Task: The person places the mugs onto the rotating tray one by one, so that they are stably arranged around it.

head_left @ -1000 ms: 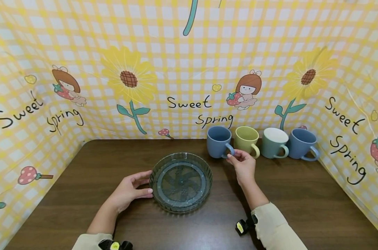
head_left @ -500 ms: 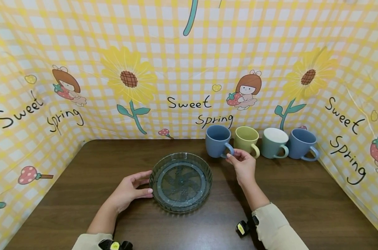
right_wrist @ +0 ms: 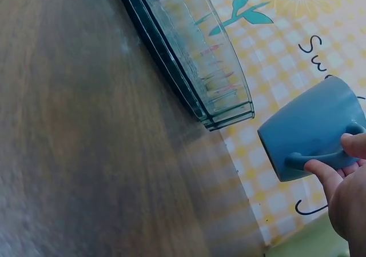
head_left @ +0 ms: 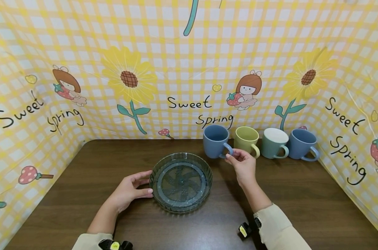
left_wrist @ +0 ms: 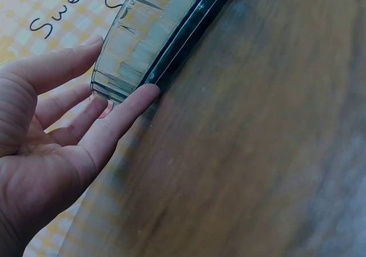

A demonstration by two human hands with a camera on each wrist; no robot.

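Filling the near scene, the brown worktop (head_left: 176, 232) bears a glass dish (head_left: 182, 181); the left hand (head_left: 128, 192) touches its left side, grip apart. Farther right, the right hand (head_left: 244, 166) clamps its grip on the handle (head_left: 228, 148) of a blue mug (head_left: 214, 143). A yellow-green mug (head_left: 243, 140), teal mug (head_left: 271, 148) and second blue mug (head_left: 301, 145) crowd the right; checked cloth (head_left: 176, 52) lines the far edge (head_left: 145, 140).

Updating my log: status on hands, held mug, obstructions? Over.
Left hand touching round dish. Right hand holding leftmost blue mug by its handle. Nothing seen between mug and dish.
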